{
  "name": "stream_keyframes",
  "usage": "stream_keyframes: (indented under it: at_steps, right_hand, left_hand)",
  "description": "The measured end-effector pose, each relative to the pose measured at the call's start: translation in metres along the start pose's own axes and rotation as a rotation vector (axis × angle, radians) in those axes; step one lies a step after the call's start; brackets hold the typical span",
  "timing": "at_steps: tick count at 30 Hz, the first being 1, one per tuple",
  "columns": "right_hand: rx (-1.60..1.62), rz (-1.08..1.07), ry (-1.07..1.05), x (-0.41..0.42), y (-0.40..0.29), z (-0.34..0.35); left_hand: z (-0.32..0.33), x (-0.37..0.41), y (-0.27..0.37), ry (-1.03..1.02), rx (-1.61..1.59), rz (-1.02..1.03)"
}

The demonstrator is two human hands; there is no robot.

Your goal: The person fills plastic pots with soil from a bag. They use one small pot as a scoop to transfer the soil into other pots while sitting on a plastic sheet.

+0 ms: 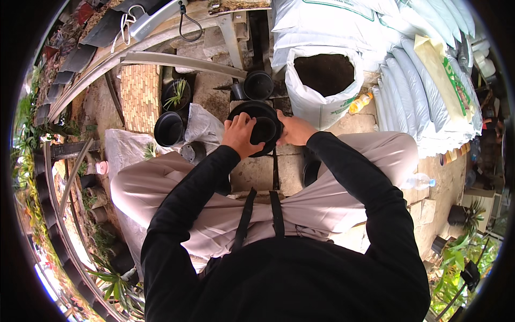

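Note:
My left hand [242, 135] grips a small black plastic pot [264, 129], thumb and fingers spread around its rim. That pot sits over or inside a larger round black plastic pot [246, 108]; the overlap hides how deep it goes. At the larger pot's right rim is my right hand [297, 128], holding it with the thumb uppermost and the fingers partly hidden. Just beyond stands another black pot [258, 85]. An open white sack [318, 108] of dark soil [324, 74] stands beyond my right hand.
To the left are a black pot [169, 129], a potted spiky plant [176, 94] and a crumpled plastic bag [204, 122]. Stacked pale sacks [414, 92] rise at right, near a yellow bottle [361, 103] and a clear bottle [419, 181]. A metal bar [181, 61] crosses ahead.

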State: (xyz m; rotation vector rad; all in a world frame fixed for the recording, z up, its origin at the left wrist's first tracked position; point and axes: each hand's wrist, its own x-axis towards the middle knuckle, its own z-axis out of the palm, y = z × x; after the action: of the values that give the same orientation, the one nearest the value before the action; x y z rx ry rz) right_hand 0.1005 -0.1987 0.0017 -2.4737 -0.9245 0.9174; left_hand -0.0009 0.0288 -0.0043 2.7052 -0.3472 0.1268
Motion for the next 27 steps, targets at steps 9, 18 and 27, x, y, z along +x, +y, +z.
stream_keyframes:
  at_steps: [9,18,27]
  right_hand:
    - [0.082,0.051,-0.073,0.0,-0.005,-0.004]
    - [0.063,-0.014,-0.027,0.0,0.001,-0.001]
    - [0.122,0.038,-0.075,-0.001,-0.004,-0.005]
  left_hand:
    - [-0.003,-0.002,0.001,0.027,-0.02,0.037]
    - [-0.015,0.009,-0.014,0.128,0.12,-0.076]
    - [-0.005,-0.003,-0.007,0.042,-0.005,-0.038]
